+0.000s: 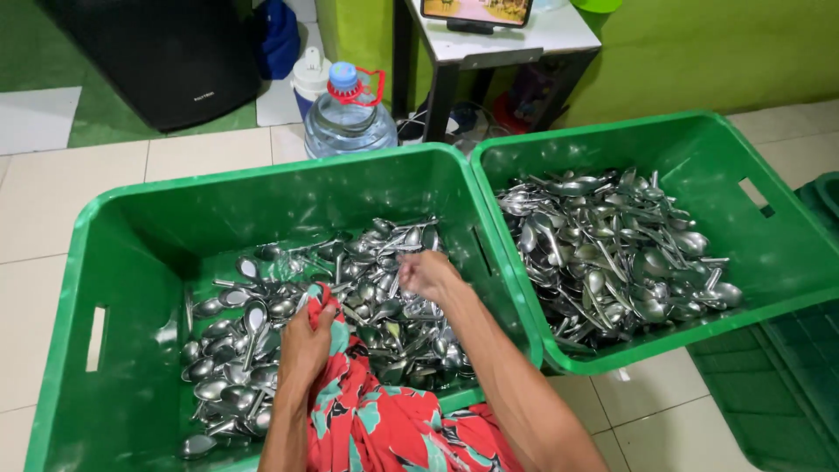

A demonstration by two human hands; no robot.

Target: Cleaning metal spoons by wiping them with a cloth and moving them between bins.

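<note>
While both hands work inside the left crate (131,227), the left hand (306,341) has its grip closed on a bunch of red cloth (384,419) with a green leaf print, pressing the bunched end against the spoons (350,297) near the crate's front. This cloth trails back toward the person over the crate's near rim. The right hand (428,273) is further in, over the middle of the pile, fingers curled down among the spoon handles; whether the grip actually has hold of a spoon cannot be told, since the fingertips are hidden among the metal.

Spoons lie in a loose heap over the left crate's floor, thicker toward its right and back, thinner at the left wall. A second green crate (752,175) stands touching it on the right, with its own heap of spoons (612,249). Both crates sit on a pale tiled floor (52,192). Behind the left crate stands a large water bottle (348,118) with a blue cap and red handle, and beside that a small white table (524,39) against a green wall (699,52).
</note>
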